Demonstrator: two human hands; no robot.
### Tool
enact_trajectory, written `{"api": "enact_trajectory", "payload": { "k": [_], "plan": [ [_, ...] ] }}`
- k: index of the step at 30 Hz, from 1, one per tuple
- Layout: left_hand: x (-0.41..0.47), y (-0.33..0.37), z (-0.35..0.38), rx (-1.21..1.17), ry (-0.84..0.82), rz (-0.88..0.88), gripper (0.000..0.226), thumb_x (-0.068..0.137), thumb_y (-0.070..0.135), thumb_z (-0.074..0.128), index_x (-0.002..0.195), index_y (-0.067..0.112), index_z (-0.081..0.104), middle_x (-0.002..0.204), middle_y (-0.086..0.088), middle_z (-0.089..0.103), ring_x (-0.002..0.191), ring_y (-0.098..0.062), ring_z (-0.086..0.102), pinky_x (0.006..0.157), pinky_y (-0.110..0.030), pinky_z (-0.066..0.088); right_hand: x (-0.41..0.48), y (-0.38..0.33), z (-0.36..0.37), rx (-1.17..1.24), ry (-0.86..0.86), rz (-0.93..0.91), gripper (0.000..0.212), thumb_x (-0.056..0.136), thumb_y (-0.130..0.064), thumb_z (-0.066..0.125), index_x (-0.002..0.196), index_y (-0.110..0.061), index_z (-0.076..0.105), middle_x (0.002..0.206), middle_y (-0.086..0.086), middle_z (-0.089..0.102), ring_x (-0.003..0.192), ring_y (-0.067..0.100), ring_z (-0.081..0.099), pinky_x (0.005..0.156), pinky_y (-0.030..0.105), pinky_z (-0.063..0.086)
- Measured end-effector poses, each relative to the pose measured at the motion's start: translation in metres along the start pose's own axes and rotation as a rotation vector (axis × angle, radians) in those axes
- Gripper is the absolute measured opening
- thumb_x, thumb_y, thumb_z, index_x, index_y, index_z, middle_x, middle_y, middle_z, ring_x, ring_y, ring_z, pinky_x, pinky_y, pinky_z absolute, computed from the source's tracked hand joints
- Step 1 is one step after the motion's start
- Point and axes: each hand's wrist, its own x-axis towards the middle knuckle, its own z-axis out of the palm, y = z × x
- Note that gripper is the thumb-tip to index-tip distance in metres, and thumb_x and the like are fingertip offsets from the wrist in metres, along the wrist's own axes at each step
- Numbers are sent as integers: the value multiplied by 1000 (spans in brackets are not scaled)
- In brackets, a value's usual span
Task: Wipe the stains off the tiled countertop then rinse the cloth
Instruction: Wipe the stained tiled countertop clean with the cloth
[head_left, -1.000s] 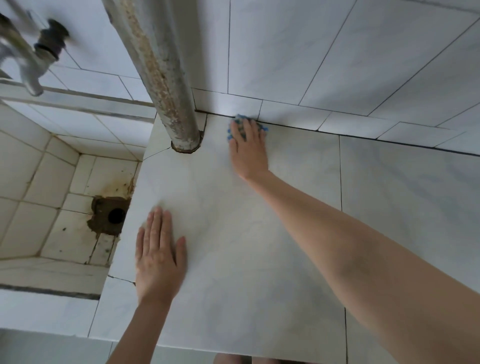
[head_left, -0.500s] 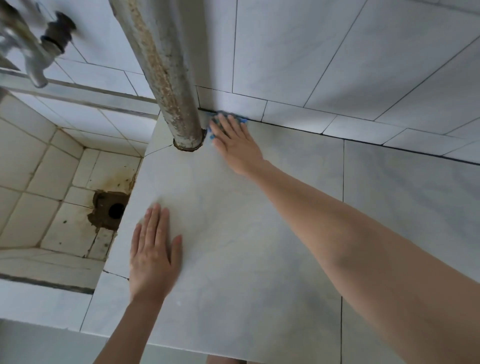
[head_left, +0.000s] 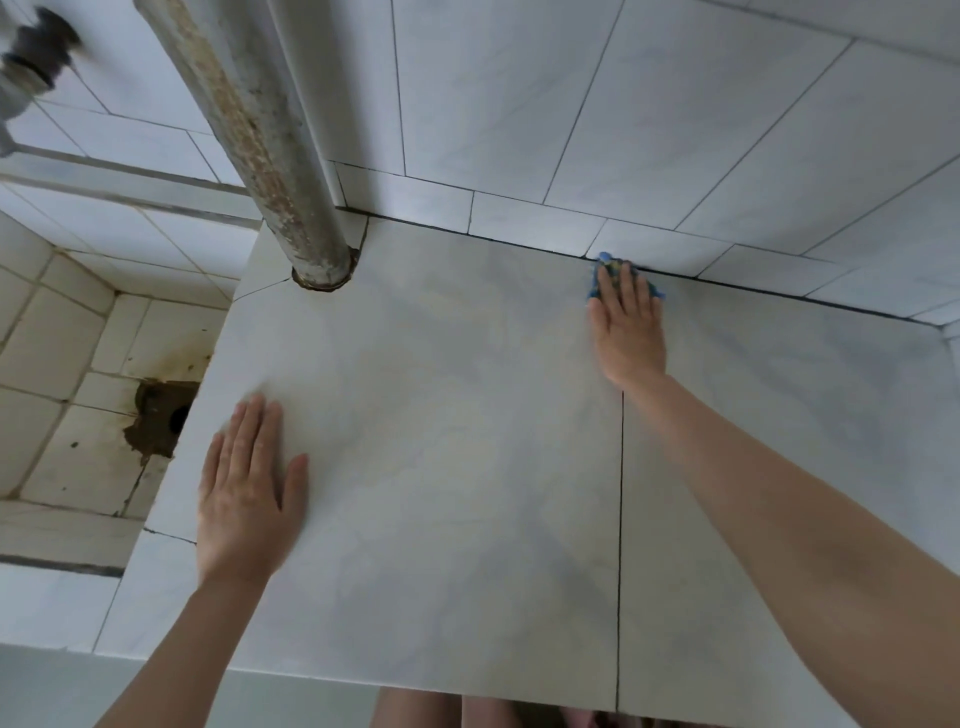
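The pale marbled tiled countertop (head_left: 457, 441) fills the middle of the head view. My right hand (head_left: 628, 327) lies flat with straight fingers on a blue cloth (head_left: 605, 265), pressing it onto the countertop at the back edge where it meets the wall. Only the cloth's edges show around my fingers. My left hand (head_left: 249, 493) rests flat, palm down, near the countertop's left edge and holds nothing.
A rusty grey pipe (head_left: 270, 156) rises through the countertop at the back left. Left of the countertop lies a tiled sink basin (head_left: 62, 364) with a stained drain hole (head_left: 161, 415). A tap (head_left: 31, 67) sticks out at the top left. Tiled wall (head_left: 623, 104) stands behind.
My right hand has slid the blue cloth to the right along the back edge, away from the pipe. My left hand stays flat in the same place.
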Motion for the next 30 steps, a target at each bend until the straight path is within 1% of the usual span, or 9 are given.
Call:
{"api": "enact_trajectory", "payload": {
  "k": [5,7,10,13,17,21,25,28,30],
  "plan": [
    [0,0,-1,1,1,-3,65,94,47,18,149,12,17,157,-3,15,145,-11,5,118,-27,-2,-18,4,5,7,23,110,50,103,-32,16,150,-22,2,158,7,-4,145,27,-4,117,43,-4],
    [1,0,-1,-5,7,0,65,94,47,19,149,12,17,157,-3,15,145,-11,6,118,-27,-2,-29,-14,12,2,26,83,53,100,-39,9,150,-24,4,158,7,-3,145,27,-4,117,43,-3],
    [1,0,-1,-21,16,3,65,94,47,20,148,11,20,156,-4,17,145,-13,9,119,-27,-1,-57,-53,26,19,42,-91,66,91,-44,-4,149,-20,17,157,12,9,144,33,7,115,45,3],
    [0,0,-2,-12,18,7,65,94,47,18,149,11,18,157,-4,16,145,-13,8,118,-26,-3,-96,-105,43,43,90,-309,61,101,-38,3,140,-13,42,146,19,36,134,42,32,110,50,18],
    [1,-1,-2,-8,11,9,66,94,47,17,148,9,20,156,-6,17,145,-15,10,118,-26,-3,-151,-172,59,138,41,-644,46,101,-36,24,139,-20,44,147,10,39,138,31,31,112,46,23],
    [1,-3,-1,7,-1,14,65,95,46,17,149,10,16,157,-5,14,145,-14,6,118,-26,-5,-136,-137,54,8,13,-877,45,102,-37,23,141,-21,40,148,7,38,139,28,31,114,44,24],
    [2,-7,1,10,-19,30,64,96,47,15,149,12,11,157,-4,9,146,-12,1,118,-28,-5,-55,-82,35,-148,37,-612,46,102,-27,26,144,-8,31,148,17,35,138,39,28,109,55,27],
    [3,-8,-1,-26,-30,50,65,95,48,18,149,11,13,157,-3,9,145,-11,0,117,-26,-7,-20,-90,12,-47,-66,-285,49,103,-30,18,150,-22,9,158,8,3,145,28,-1,117,45,3],
    [4,-10,-3,-91,-35,71,65,95,48,18,149,12,12,157,-2,7,145,-8,-3,117,-23,-8,-13,-115,9,17,-85,-164,49,102,-30,16,150,-27,4,158,4,-7,145,24,-10,116,43,-4]
  ]
}}
